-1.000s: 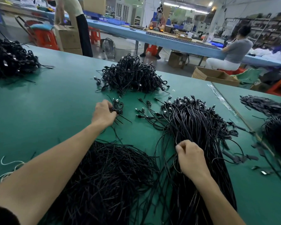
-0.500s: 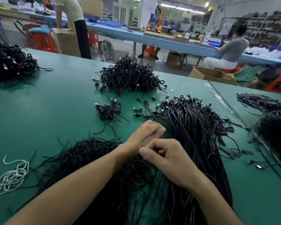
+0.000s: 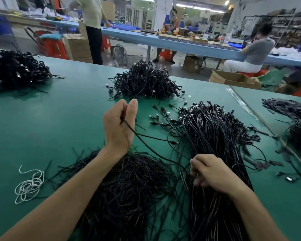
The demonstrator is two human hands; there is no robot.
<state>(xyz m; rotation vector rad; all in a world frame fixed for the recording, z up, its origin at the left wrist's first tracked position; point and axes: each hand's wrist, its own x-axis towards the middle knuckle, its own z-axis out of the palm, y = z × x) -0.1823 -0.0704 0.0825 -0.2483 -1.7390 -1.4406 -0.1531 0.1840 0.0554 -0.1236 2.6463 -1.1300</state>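
My left hand is raised above the green table and pinches the end of one thin black cable between thumb and fingers. That cable runs down and right to my right hand, whose curled fingers grip it on top of a long bundle of straight black cables with plug ends pointing away. A loose heap of black twist ties lies under my left forearm.
A mound of coiled black cables sits at the table's middle back, another mound at the far left. A tangle of white string lies near left. More black parts lie on the right table. People work at a blue bench behind.
My left hand has risen up and away from the right hand, drawing one cable out taut. My right hand has dropped lower onto the bundle.
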